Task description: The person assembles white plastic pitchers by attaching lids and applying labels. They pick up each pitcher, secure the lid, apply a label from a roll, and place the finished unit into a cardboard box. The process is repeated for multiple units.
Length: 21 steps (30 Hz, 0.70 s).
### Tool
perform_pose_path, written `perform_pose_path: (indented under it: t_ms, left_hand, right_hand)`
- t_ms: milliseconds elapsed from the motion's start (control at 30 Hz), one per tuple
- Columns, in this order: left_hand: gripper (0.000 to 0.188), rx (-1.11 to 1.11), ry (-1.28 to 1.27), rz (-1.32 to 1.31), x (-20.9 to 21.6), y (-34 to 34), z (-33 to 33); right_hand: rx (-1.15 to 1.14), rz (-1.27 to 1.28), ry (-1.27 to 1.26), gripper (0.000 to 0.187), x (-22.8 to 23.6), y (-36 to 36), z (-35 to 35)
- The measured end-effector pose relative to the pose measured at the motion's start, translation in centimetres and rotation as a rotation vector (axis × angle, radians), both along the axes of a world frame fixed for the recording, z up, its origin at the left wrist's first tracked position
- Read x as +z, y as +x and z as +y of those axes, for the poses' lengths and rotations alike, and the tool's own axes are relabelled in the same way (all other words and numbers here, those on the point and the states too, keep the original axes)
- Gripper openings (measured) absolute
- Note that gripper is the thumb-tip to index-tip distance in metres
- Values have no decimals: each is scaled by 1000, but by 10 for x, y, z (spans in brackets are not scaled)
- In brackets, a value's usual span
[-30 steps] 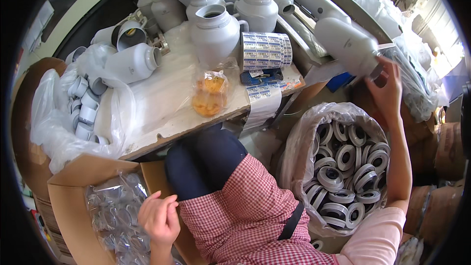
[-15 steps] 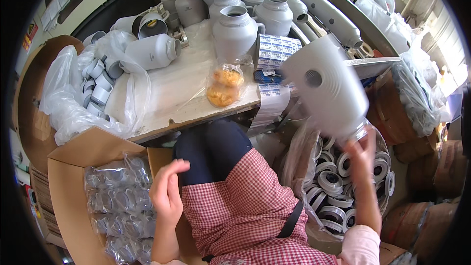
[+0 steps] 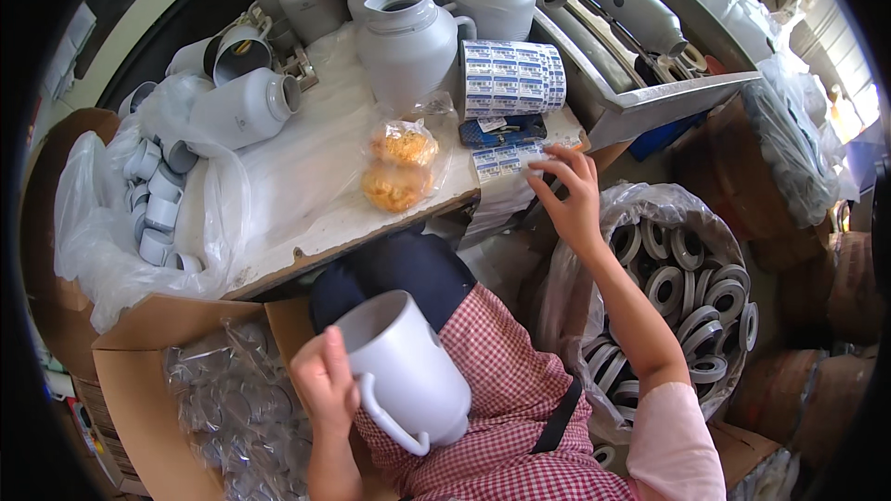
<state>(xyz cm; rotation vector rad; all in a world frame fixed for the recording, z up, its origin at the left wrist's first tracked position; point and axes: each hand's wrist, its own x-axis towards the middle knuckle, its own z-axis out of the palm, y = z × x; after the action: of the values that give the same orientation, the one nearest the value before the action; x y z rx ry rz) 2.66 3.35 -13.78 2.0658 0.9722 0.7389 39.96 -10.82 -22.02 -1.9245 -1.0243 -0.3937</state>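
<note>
A pale grey jug body (image 3: 408,366) with a curved handle lies tilted across my lap, its wide opening up and to the left. My left hand (image 3: 327,378) grips it at the side of that opening, beside the handle; some fingers are hidden. Over the table's front edge, my right hand (image 3: 568,187) reaches with fingers apart beside a strip of printed labels (image 3: 506,163). Whether its fingertips touch the strip I cannot tell. The strip lies in front of the label roll (image 3: 513,80), with a dark blue object (image 3: 501,131) between them.
Several grey jugs (image 3: 408,51) stand at the back of the table (image 3: 306,223). Bagged buns (image 3: 401,167) lie near its edge. A bag of small grey parts (image 3: 153,209) sits left, above a carton (image 3: 139,408) of wrapped parts. Ring-shaped parts (image 3: 666,289) fill a lined container at right.
The jug has come down from the right onto my lap, and my left hand has taken hold of it. My right hand has let go of it and moved up-left to the labels.
</note>
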Motion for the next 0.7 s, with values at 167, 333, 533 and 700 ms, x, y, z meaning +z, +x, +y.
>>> perform_pose_path:
  t_ms: [167, 333, 533, 700]
  left_hand:
    - [47, -25, -64, 18, -8, 14, -6]
    - [48, -36, -104, 54, -11, 8, 1]
    - [50, -32, -53, -31, -19, 12, -1]
    - [43, -86, -90, -292, -22, -1, 5]
  right_hand:
    - [-27, -132, -49, 32, -19, 29, 22]
    - [-29, -75, -127, 30, -15, 35, 22]
    - [-16, -4, -99, 24, -16, 38, 28]
    - [-7, -88, -74, 19, 7, 7, 17]
